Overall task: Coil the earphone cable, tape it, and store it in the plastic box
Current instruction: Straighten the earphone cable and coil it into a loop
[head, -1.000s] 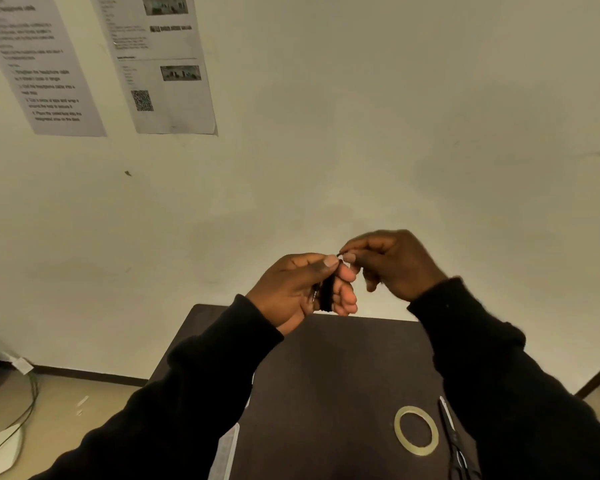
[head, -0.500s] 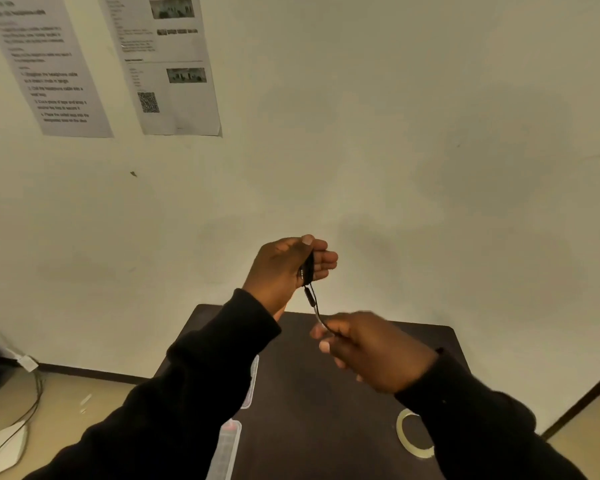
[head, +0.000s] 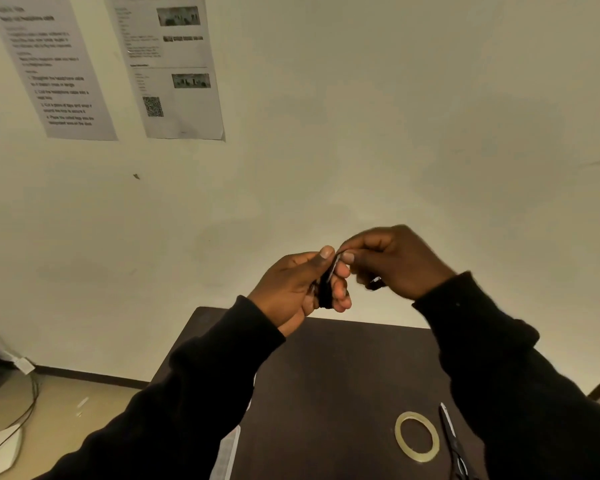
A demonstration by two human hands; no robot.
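My left hand (head: 297,287) grips a small black bundle of coiled earphone cable (head: 325,289), held up in front of the wall above the dark table (head: 326,393). My right hand (head: 395,261) pinches the loose end of the same cable right at the top of the bundle, next to my left thumb. A dark bit of the cable pokes out below my right fingers. A ring of clear tape (head: 417,435) lies flat on the table at the lower right. The clear plastic box (head: 227,455) shows only as an edge beside my left sleeve.
Scissors (head: 452,441) lie just right of the tape ring. Two printed sheets (head: 174,64) hang on the wall at the upper left. Cables and a white object lie on the floor at the far left.
My right hand pulled the cable end down toward the table, then rose again and brought it back to the top of the bundle. My left hand stayed raised.
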